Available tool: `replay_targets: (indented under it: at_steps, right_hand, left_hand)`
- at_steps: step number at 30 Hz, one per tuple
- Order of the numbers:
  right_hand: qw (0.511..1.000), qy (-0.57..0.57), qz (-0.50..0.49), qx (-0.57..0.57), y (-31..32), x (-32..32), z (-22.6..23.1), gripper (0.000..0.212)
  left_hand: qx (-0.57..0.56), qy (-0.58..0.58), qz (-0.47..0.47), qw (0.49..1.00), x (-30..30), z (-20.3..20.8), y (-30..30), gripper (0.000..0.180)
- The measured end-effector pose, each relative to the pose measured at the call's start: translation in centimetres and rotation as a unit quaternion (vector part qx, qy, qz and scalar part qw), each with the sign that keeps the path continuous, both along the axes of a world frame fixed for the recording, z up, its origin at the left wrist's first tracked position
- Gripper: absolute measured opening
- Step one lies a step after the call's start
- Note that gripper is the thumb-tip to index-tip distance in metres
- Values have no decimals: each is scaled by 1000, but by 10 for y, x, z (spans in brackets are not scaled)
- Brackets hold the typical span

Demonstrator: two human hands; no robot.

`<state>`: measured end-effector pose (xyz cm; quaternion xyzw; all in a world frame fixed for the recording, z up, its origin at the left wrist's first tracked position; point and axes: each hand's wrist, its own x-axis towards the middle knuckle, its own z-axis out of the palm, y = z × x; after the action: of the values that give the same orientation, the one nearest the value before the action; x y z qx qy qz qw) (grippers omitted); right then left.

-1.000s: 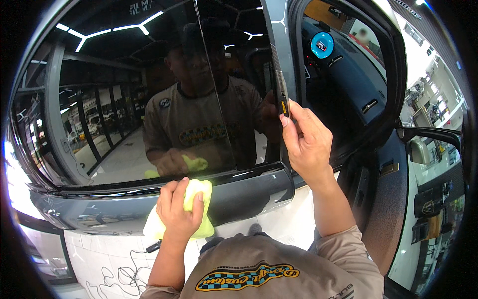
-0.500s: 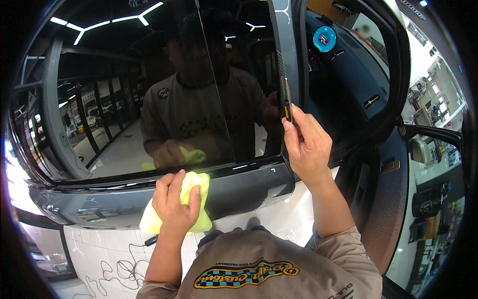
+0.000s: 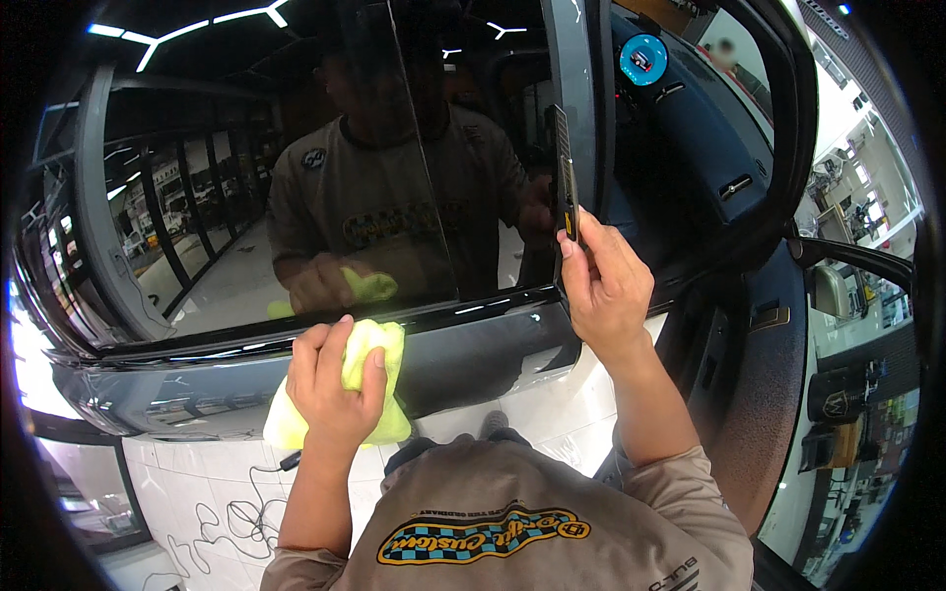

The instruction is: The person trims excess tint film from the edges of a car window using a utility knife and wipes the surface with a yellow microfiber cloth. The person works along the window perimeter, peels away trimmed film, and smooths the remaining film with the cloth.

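My right hand (image 3: pixel 609 286) pinches a snap-off utility knife (image 3: pixel 569 202) between thumb and fingers, its long segmented blade pointing up. The knife stands along the dark pillar trim at the front edge of a car's rear door window (image 3: pixel 325 148); whether the blade touches the trim I cannot tell. My left hand (image 3: pixel 335 389) grips a bunched yellow-green microfibre cloth (image 3: pixel 286 419). It rests against the grey door panel (image 3: pixel 493 360), just below the window's lower trim. Both hands and the cloth are mirrored in the dark glass.
To the right a front door (image 3: pixel 734 424) stands open, with a side mirror (image 3: pixel 852 261) on it. Past the pillar lies the dashboard with a round lit screen (image 3: pixel 642 60). A black cable (image 3: pixel 246 517) is coiled loosely on the tiled floor at lower left.
The view has shifted slightly. The knife has turned a little, so more of its blade shows. My left hand stays on the cloth against the door.
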<state>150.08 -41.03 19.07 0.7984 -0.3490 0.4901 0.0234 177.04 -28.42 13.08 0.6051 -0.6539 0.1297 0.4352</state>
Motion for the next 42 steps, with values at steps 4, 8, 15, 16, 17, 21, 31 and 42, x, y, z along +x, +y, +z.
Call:
replay_targets:
  at_steps: [4, 8, 15, 16, 17, 21, 31, 42]
  right_hand:
    - [1000, 1, 3, -3, 0, -2, -6, 32]
    - [1000, 5, 0, 0, 1, -4, -11, 32]
    - [1000, 12, -3, 3, 3, -6, -15, 32]
    - [1000, 13, -3, 6, 4, -6, -16, 32]
    - [1000, 13, -2, 3, 4, -7, -16, 32]
    - [1000, 14, 0, 1, 3, -8, -19, 32]
    - [1000, 8, 0, 9, 4, -9, -22, 32]
    - [999, 0, 16, -40, 0, -6, -26, 41]
  left_hand:
    - [3, -3, 1, 1000, 0, 0, 1, 42]
    - [2, -8, 2, 1000, 0, 1, 1, 42]
    - [-5, -11, 2, 1000, -1, 2, 0, 42]
    - [-5, -12, 1, 1000, -1, 2, 0, 41]
    - [-5, -13, 1, 1000, -1, 2, 0, 41]
    - [-8, -14, 2, 1000, -1, 2, 0, 41]
    - [0, -8, 1, 1000, -3, 2, -1, 41]
    - [16, 3, -2, 1000, 0, 0, 2, 40]
